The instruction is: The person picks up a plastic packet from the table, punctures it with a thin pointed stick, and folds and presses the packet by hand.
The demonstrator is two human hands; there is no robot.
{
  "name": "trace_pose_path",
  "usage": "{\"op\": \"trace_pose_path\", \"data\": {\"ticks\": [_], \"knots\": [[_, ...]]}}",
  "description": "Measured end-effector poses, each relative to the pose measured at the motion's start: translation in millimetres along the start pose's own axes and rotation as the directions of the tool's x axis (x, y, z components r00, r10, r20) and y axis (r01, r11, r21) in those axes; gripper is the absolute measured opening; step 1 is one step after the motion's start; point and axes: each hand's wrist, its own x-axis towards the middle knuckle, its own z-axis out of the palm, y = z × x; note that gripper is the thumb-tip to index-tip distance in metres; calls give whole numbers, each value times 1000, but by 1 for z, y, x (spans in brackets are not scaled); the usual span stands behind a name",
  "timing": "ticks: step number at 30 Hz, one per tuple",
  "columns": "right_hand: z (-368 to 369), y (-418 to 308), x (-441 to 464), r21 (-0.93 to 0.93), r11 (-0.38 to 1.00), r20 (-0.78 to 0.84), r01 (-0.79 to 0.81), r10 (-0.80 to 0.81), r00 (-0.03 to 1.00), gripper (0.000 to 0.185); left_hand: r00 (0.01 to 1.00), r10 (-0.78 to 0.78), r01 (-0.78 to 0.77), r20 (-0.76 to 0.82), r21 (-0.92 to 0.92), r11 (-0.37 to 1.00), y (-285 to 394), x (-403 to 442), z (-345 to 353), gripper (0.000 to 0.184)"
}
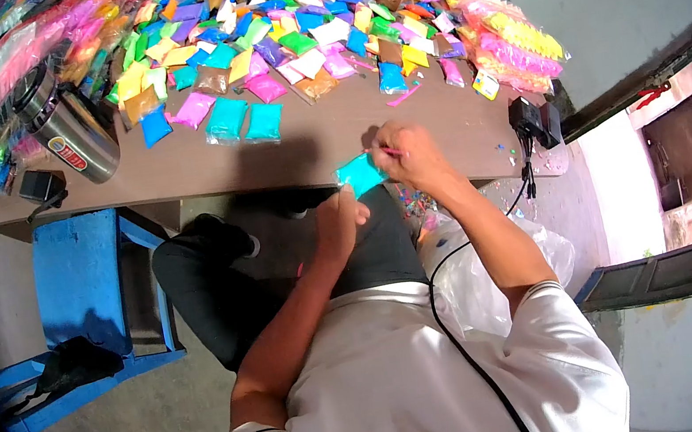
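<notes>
A small turquoise packet [361,175] in clear plastic is held up just off the table's front edge, above my lap. My left hand [340,224] pinches its lower left corner between thumb and fingers. At the packet's right end, my right hand [410,155] is closed around a small thin pink item [391,152], whose exact kind I cannot make out. The fingers of that hand are partly hidden behind it. Two similar turquoise packets, a left one [226,120] and a right one [264,123], lie on the table beyond my hands.
Many coloured packets [281,20] cover the back of the brown table [177,165]. A steel flask [69,128] stands left, near a black adapter [43,187]. More adapters [534,122] with cables sit right. A blue chair [80,282] and a clear plastic bag [473,286] flank me.
</notes>
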Motion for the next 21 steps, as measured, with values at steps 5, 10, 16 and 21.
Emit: {"op": "trace_pose_path", "data": {"ticks": [5, 10, 16, 21], "knots": [[8, -1, -7, 90, 996, 81, 7, -15, 997, 6, 1000, 28, -29, -8, -8, 1000, -9, 1, 4, 52], [0, 1, 1, -99, 995, 9, 19, -18, 1000, 7, 998, -13, 12, -55, -32, 999, -13, 2, 4, 55], [7, 6, -10, 3, 1000, 101, -13, 12, 995, 7, 995, 90, -94, -33, -180, 979, -16, 1, 5, 51], [-22, 5, -13, -3, 977, -22, -212, 212, 977, 6, 998, 59, -61, -19, -122, 991, -15, 1, 2, 49]]}}
